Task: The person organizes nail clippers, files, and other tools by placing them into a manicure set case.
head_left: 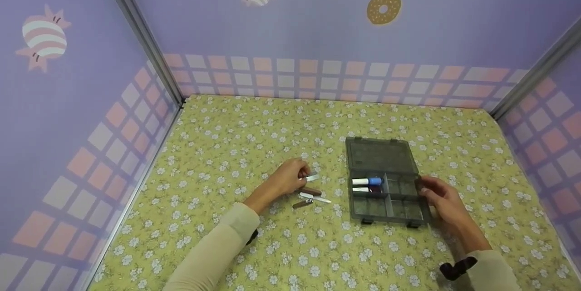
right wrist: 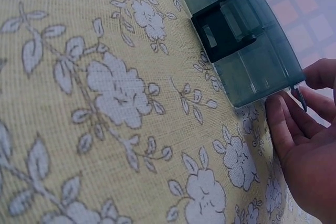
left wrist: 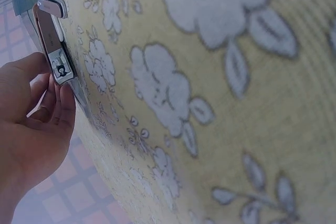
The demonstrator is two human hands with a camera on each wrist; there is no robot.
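Observation:
My left hand [head_left: 289,176] pinches a flat silver piece [head_left: 312,177] just above the cloth; its exact kind is hard to make out. Close under it lie a larger brown nail clipper [head_left: 310,190], a white-handled tool with a pointed tip [head_left: 316,197] and a smaller brown clipper [head_left: 302,204]. In the left wrist view the silver end of a nail clipper [left wrist: 62,66] shows beside the fingertips. My right hand [head_left: 447,201] grips the right edge of a grey see-through compartment box [head_left: 390,219], thumb and fingers at its wall [right wrist: 283,61].
The box's lid [head_left: 383,155] lies folded back, away from me. Its upper left compartment holds a white-and-blue tube [head_left: 368,181] and a second white item [head_left: 361,189] with a dark end. Flowered yellow cloth [head_left: 227,145] covers the table, with purple walls [head_left: 317,23] around it.

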